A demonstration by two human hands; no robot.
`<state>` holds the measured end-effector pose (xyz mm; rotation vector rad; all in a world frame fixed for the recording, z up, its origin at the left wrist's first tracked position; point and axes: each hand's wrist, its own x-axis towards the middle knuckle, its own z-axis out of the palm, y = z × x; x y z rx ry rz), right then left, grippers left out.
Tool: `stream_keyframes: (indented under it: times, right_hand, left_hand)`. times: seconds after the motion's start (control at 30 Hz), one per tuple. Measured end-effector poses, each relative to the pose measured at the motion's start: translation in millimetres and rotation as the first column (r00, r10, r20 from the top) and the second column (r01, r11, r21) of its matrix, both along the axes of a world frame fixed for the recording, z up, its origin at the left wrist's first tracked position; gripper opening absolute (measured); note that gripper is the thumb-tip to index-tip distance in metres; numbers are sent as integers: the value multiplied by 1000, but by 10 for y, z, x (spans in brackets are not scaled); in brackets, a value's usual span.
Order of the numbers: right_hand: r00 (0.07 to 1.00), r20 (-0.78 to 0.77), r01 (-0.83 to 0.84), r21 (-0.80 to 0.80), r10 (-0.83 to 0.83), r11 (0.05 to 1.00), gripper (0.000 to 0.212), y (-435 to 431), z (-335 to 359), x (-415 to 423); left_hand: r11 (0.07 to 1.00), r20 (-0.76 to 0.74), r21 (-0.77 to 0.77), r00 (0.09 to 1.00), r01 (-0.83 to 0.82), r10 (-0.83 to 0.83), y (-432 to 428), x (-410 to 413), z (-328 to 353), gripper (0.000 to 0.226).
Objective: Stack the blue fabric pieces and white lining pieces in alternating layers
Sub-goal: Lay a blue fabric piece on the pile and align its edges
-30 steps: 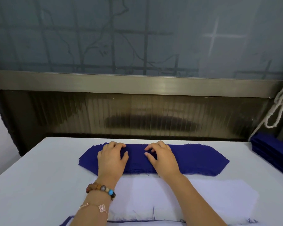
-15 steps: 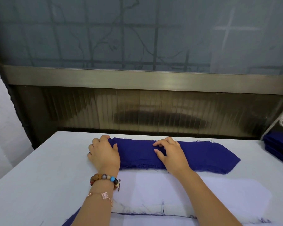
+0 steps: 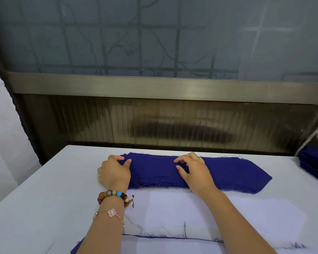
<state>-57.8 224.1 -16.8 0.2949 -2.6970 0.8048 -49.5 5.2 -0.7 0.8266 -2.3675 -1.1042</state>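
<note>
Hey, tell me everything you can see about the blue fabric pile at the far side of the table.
The blue fabric pile is a long, flat stack of deep blue woven pieces with frayed edges and an angled right end, lying crosswise on the white table beyond the white lining. The left hand grips its left end; the right hand rests bent-fingered on its middle.

White table [image 3: 44, 208], stack of blue fabric pieces [image 3: 228, 173] mid-table, white lining piece [image 3: 246, 217] nearer, second blue pile [image 3: 314, 162] far right.
</note>
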Motion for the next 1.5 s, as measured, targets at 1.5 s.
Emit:
stream_keyframes:
  times: [1.5]
  right_hand:
    - [1000,12,3,-8,-3,1000,23,-1,18,18]
  left_hand:
    - [996,-287,-57,954,69,-82,36,39,75,10]
